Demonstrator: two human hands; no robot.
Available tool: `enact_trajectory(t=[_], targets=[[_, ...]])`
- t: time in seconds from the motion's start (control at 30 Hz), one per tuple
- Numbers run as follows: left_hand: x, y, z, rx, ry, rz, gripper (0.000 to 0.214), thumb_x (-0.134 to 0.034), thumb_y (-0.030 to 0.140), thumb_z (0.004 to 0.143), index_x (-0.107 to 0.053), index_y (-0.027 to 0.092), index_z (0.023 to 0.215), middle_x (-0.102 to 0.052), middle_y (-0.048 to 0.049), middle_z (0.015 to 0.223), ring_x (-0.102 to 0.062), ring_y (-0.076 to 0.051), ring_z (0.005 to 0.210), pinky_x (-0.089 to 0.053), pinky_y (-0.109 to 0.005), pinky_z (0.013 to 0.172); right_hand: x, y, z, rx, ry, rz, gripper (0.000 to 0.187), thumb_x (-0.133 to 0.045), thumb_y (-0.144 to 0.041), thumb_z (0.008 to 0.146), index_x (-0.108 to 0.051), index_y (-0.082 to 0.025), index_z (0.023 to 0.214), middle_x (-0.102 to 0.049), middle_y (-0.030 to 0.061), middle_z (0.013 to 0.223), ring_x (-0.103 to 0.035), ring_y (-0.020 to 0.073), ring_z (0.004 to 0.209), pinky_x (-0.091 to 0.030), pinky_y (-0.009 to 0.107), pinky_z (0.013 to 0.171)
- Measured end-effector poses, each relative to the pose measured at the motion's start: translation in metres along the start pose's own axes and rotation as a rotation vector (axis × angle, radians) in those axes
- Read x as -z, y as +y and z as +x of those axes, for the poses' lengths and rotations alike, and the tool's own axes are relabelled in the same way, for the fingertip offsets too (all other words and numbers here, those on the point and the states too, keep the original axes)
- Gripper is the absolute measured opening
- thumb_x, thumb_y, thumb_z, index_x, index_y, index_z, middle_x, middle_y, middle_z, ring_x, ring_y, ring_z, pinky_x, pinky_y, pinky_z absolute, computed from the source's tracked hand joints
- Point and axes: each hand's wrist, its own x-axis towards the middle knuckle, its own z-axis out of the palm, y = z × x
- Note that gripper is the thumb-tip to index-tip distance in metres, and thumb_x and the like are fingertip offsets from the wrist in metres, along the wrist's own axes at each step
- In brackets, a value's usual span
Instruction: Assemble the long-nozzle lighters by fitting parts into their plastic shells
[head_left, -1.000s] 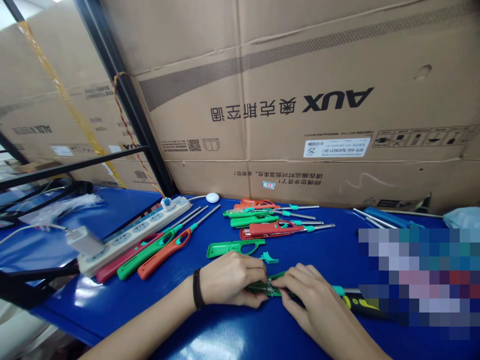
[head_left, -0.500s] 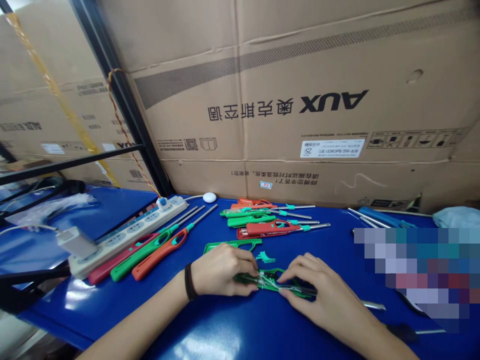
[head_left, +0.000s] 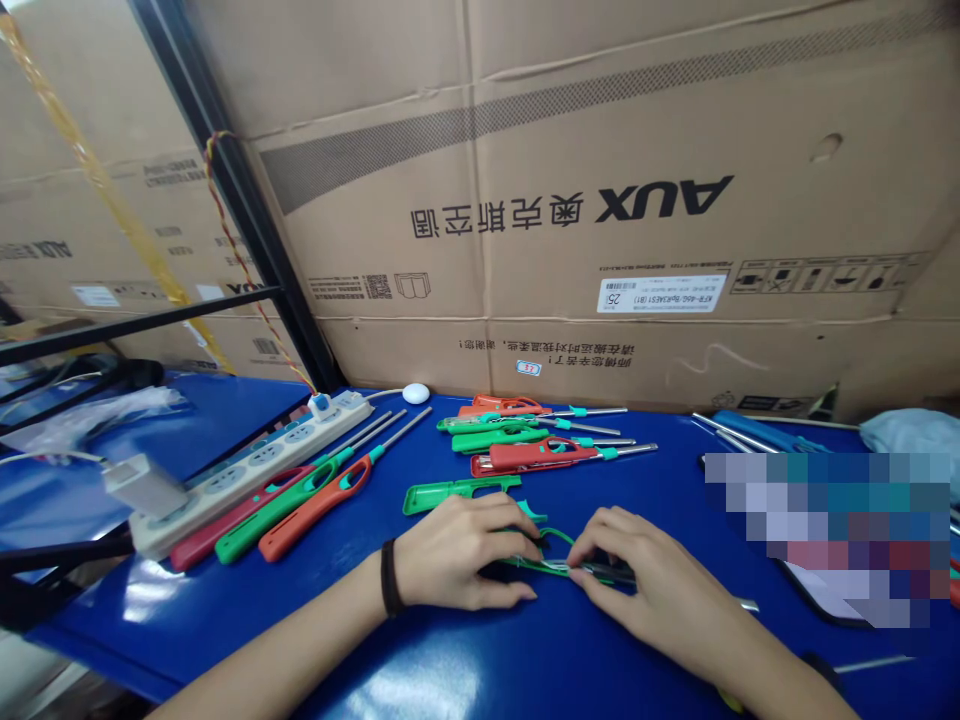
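Note:
My left hand (head_left: 461,553), with a black band at the wrist, and my right hand (head_left: 637,570) both grip an open green lighter shell (head_left: 544,566) on the blue table. A metal rod and a thin green loop show between my fingers, and most of the shell is hidden. Just above my left hand lies an empty green lighter half (head_left: 457,495). A small teal plastic piece (head_left: 531,510) sits partly behind my left fingers.
Assembled utility lighters (head_left: 540,432) lie in a row at the back, and others (head_left: 307,500) lie beside a white power strip (head_left: 255,470) on the left. Large cardboard boxes (head_left: 570,200) stand behind the blue table (head_left: 420,660). A pixelated patch covers the right.
The view has drifted slightly. My left hand has moved up against the teal piece, partly covering it, and my fingers have shifted along the green shell.

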Motion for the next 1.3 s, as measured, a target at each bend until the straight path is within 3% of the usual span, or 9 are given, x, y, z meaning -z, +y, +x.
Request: enact_trajectory(t=[0.37, 0.9, 1.13, 1.3], targets=[[-0.012, 0.005, 0.003, 0.081, -0.026, 0.005, 0.016, -0.052, 0.027, 0.094, -0.062, 0.02, 0.103, -0.064, -0.0031, 0.109, -0.06, -0.017, 0.098, -0.047, -0.028, 0.089, -0.005, -0.002, -0.002, 0.034, 0.03, -0.004, 0.011, -0.056, -0.014, 0.084, -0.06, -0.024, 0.083, -0.058, -0.0003, 0.083, -0.056, 0.0188, 0.083, -0.047, 0.032, 0.075], [-0.012, 0.006, 0.002, 0.076, -0.026, 0.017, 0.014, -0.051, 0.029, 0.095, -0.062, 0.023, 0.102, -0.063, -0.0013, 0.11, -0.06, -0.016, 0.096, -0.048, -0.023, 0.078, -0.009, 0.004, -0.001, 0.04, 0.012, 0.047, 0.006, -0.057, -0.019, 0.086, -0.059, -0.025, 0.084, -0.058, -0.0026, 0.08, -0.059, 0.0166, 0.082, -0.037, 0.045, 0.101], [-0.013, 0.008, 0.001, 0.026, -0.015, 0.075, 0.018, -0.046, 0.024, 0.097, -0.064, 0.021, 0.096, -0.064, -0.0022, 0.11, -0.063, -0.015, 0.091, -0.051, -0.023, 0.079, -0.002, -0.005, -0.005, 0.137, -0.005, -0.112, 0.018, -0.059, -0.005, 0.08, -0.062, -0.023, 0.081, -0.059, -0.0008, 0.084, -0.06, 0.0184, 0.084, -0.046, 0.038, 0.09], [-0.016, 0.006, 0.001, -0.014, 0.001, 0.091, 0.017, -0.048, 0.023, 0.094, -0.064, 0.019, 0.091, -0.065, -0.0033, 0.109, -0.063, -0.015, 0.09, -0.052, -0.023, 0.076, -0.008, -0.006, -0.006, 0.174, 0.011, -0.191, 0.02, -0.059, -0.003, 0.077, -0.063, -0.022, 0.078, -0.059, 0.0006, 0.083, -0.059, 0.0195, 0.083, -0.047, 0.039, 0.088]])
